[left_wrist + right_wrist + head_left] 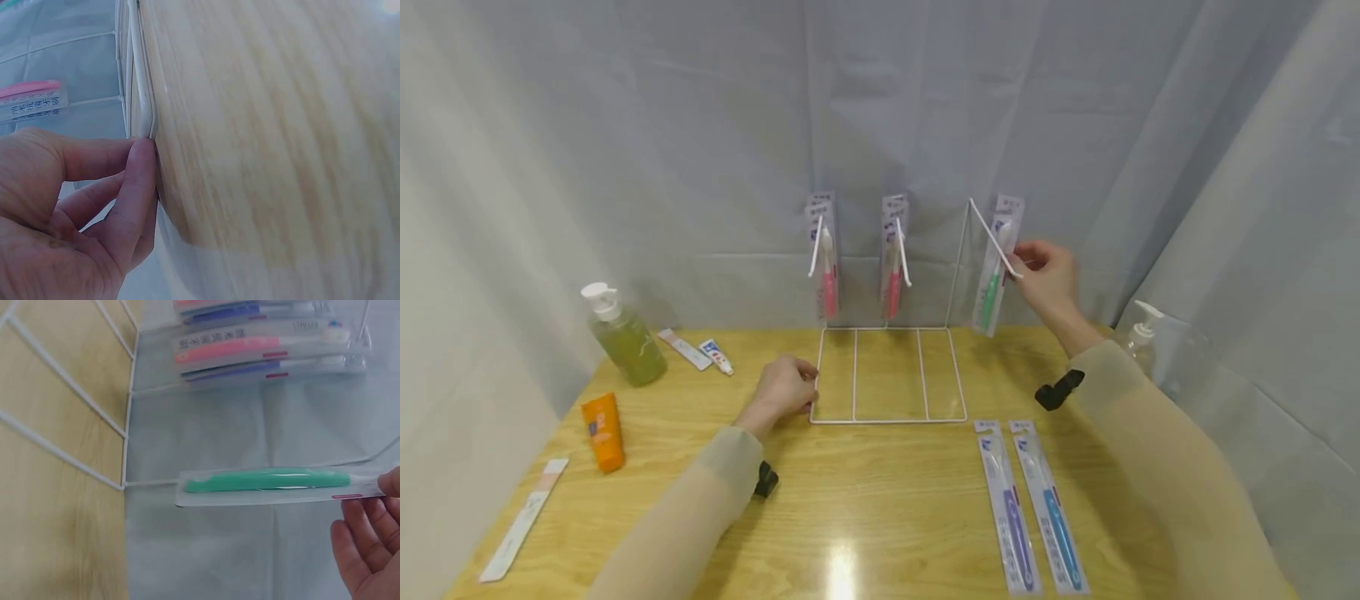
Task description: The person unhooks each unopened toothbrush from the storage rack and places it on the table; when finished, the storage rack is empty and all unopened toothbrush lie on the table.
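My right hand [1049, 277] pinches the side of a packaged green toothbrush [990, 298] beside the right-hand hook [997, 242] of a white wire rack. The pack hangs nearly upright, leaning a little, and the hook overlaps it in the head view. In the right wrist view, the green handle [265, 479] shows through clear plastic, with thumb and fingers at the brush-neck end. My left hand [784, 388] grips the front left of the rack's base [887, 422]; its fingertips [142, 153] meet the white wire in the left wrist view. Packaged pink toothbrushes [829, 287] hang on the left and middle hooks.
Packaged purple [1015, 529] and blue [1054, 529] toothbrushes lie at front right. On the left stand a green pump bottle [628, 346] and an orange tube [603, 432], near a small toothpaste tube [717, 357] and slim packets [526, 521]. A clear pump bottle [1141, 340] is behind my right forearm.
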Demonstrator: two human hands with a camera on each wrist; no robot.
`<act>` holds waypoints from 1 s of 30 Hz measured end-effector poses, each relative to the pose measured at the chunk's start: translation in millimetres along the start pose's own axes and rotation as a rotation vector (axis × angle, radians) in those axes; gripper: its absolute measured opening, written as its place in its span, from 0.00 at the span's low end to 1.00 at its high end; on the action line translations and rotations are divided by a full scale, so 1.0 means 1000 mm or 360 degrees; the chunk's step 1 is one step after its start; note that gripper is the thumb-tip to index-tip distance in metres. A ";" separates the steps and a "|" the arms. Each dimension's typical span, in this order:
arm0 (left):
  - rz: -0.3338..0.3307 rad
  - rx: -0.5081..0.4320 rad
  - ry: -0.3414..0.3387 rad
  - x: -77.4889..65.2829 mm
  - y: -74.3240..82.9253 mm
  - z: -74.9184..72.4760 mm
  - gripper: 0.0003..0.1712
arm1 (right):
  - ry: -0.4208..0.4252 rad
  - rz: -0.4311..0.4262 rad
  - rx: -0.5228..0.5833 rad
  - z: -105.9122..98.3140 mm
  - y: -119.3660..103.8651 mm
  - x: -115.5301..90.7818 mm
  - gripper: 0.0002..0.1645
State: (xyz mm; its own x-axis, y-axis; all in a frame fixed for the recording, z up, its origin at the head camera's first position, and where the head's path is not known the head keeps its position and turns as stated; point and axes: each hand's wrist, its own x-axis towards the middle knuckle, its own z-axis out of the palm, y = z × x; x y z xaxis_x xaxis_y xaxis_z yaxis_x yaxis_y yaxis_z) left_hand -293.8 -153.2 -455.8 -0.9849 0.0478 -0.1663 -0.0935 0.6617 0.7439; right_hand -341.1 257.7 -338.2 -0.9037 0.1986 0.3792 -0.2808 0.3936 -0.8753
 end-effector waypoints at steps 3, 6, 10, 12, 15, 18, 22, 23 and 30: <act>0.0008 0.0005 0.0004 0.001 0.000 -0.001 0.27 | -0.0056 -0.0022 0.0055 -0.010 -0.002 -0.016 0.15; 0.0013 0.0010 0.0013 0.001 0.001 -0.001 0.27 | -0.0154 -0.0019 0.0113 -0.018 -0.004 -0.036 0.16; 0.0005 0.0020 0.0004 0.001 0.003 -0.002 0.27 | -0.0344 0.0070 0.0149 -0.023 -0.003 -0.066 0.18; 0.0007 0.0028 -0.0004 0.001 0.003 -0.002 0.27 | -0.0439 0.0150 0.0157 -0.022 0.000 -0.081 0.20; 0.0001 0.0031 -0.0015 0.002 0.003 -0.002 0.27 | -0.0553 0.0273 0.0122 -0.020 0.008 -0.102 0.22; 0.0006 0.0026 -0.0017 0.004 0.002 -0.002 0.27 | -0.0662 0.0395 0.0055 -0.013 0.017 -0.123 0.23; 0.0003 0.0010 -0.0018 0.004 0.002 -0.002 0.28 | -0.0807 0.0533 0.0032 0.001 0.028 -0.155 0.21; -0.0001 0.0009 -0.0020 0.004 0.002 -0.002 0.28 | -0.0840 0.0562 0.0035 0.004 0.031 -0.163 0.21; 0.0028 0.0045 -0.0022 0.003 0.000 -0.003 0.27 | -0.1019 0.0689 0.0047 0.018 0.040 -0.205 0.19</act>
State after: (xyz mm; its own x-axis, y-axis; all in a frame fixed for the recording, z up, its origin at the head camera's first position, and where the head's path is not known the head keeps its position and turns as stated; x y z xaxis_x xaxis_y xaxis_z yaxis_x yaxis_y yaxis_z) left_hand -297.2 -154.8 -454.3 -0.9842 0.0702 -0.1624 -0.0716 0.6817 0.7281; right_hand -173.0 216.6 -456.6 -0.9430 -0.2321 -0.2384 0.1400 0.3731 -0.9172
